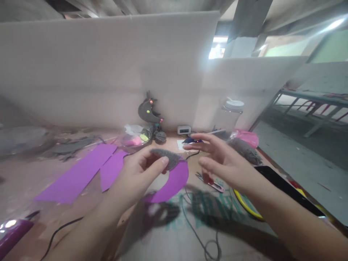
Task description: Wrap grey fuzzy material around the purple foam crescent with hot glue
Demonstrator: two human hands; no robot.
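Note:
My left hand [143, 168] pinches a purple crescent-shaped piece [178, 179] between thumb and fingers. Grey yarn [170, 158] covers its upper end; the lower purple part is bare. My right hand [217, 156] hovers to the right of the crescent, fingers spread, with nothing visible in it. Below the crescent, a thin grey strand [194, 232] trails down over the board and loops near the bottom. Small thread snips [213, 184] with a pink handle lie beneath my right hand.
Purple sheets [78, 174] lie at left. Behind stand a grey crescent ornament [148, 110] with coloured beads, a bowl of supplies [137, 139] and a clear bottle [230, 114]. On the right are a grey yarn skein [246, 150], a black tablet-like slab [288, 190] and a yellow ring [246, 206].

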